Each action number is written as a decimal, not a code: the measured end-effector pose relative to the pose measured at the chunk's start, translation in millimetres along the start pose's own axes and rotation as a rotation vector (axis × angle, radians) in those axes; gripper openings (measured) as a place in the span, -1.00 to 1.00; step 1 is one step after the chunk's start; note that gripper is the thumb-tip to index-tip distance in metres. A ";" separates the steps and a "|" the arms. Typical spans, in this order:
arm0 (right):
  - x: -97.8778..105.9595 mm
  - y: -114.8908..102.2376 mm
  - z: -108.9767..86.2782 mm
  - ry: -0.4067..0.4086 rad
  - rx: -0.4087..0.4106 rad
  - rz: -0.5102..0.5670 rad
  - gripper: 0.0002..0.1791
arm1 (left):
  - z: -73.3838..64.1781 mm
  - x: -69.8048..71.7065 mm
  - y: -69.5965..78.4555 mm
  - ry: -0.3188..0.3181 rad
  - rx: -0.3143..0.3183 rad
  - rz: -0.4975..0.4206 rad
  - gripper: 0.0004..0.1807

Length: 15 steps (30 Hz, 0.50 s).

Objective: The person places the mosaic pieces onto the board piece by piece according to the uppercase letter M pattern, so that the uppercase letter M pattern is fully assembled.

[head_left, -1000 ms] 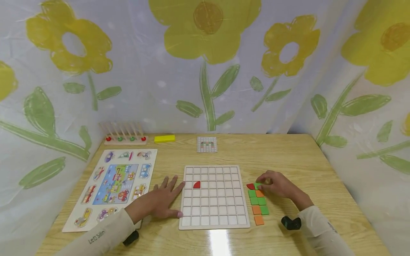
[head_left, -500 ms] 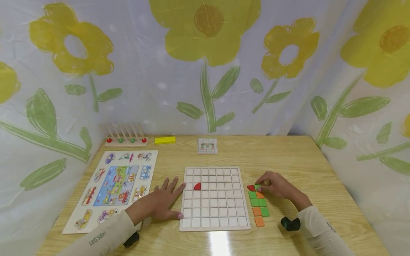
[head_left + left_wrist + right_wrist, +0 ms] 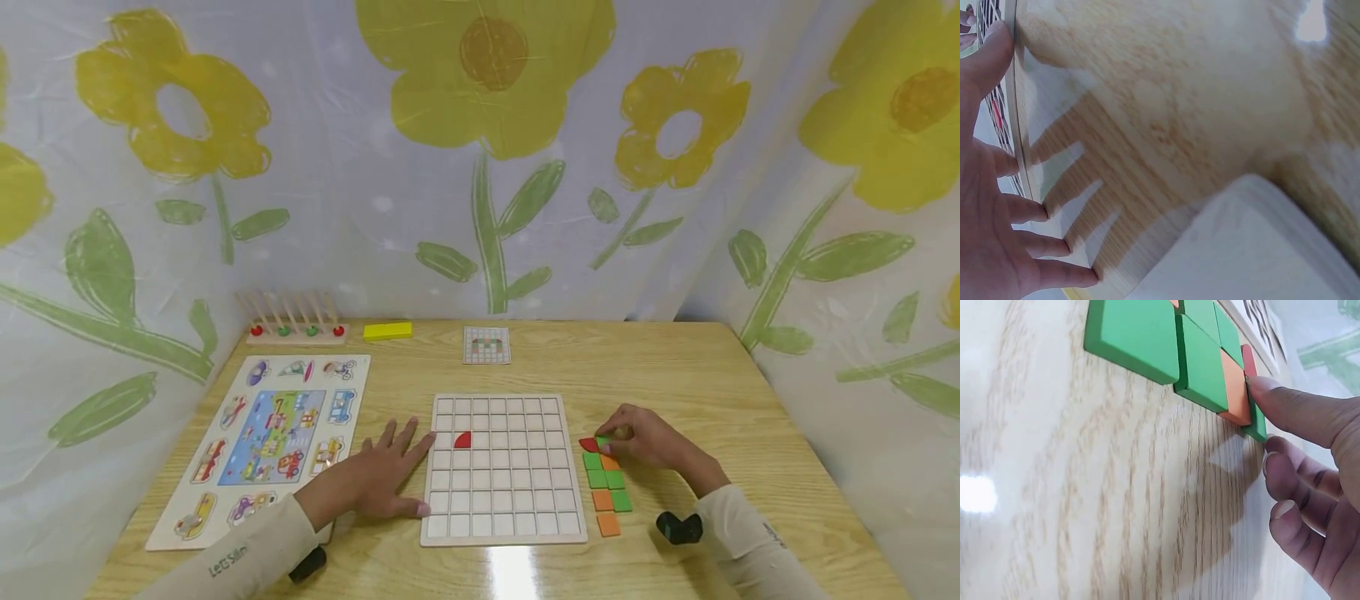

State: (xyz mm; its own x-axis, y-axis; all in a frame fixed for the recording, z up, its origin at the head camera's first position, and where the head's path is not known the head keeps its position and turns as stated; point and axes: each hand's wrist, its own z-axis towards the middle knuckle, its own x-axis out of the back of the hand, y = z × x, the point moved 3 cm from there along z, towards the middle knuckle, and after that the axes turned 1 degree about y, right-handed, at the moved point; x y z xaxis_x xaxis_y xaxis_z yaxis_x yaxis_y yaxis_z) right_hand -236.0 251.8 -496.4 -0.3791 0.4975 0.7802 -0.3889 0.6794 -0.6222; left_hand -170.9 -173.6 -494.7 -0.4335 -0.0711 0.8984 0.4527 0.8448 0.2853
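A white grid board [image 3: 503, 538] of square cells lies in the middle of the table, with a red quarter-circle tile [image 3: 462, 440] in one cell at its upper left. My left hand [image 3: 384, 475] lies with fingers spread, its index fingertip and thumb at the board's left edge. Right of the board my right hand [image 3: 645, 436] pinches a green square tile [image 3: 1256, 422] between thumb and fingers, at the far end of a cluster. That tile is partly hidden by the fingers. Beside it sits a second red quarter-circle tile [image 3: 589, 445]; nearer me are more green tiles [image 3: 596, 478] and orange tiles [image 3: 608, 524].
A small pattern card [image 3: 487, 345] lies behind the board. At the back left are a yellow block [image 3: 387, 331] and a peg rack [image 3: 297, 336] with red and green beads. A vehicle picture puzzle [image 3: 258, 450] lies on the left, partly under the left sleeve.
The whole head view has shifted slightly downward. Both hands keep their places, and the tiles lie as before.
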 end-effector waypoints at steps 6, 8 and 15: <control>0.2 1.7 2.0 0.005 -0.021 -0.006 -0.76 | 0.0 0.5 0.8 -0.013 0.013 -0.008 0.15; 0.1 1.9 2.3 0.002 -0.027 -0.001 -0.75 | 0.2 0.5 0.7 -0.015 0.016 -0.012 0.15; 1.2 2.2 0.9 -0.001 -0.008 0.002 -0.71 | -0.5 0.3 0.4 -0.005 0.013 -0.033 0.15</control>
State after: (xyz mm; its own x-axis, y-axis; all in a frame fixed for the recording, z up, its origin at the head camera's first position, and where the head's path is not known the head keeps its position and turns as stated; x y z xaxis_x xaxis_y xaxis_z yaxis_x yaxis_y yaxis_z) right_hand -238.0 253.4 -496.8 -0.3809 0.4979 0.7791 -0.3816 0.6829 -0.6229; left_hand -170.4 -173.6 -494.2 -0.4517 -0.0970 0.8869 0.4281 0.8486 0.3109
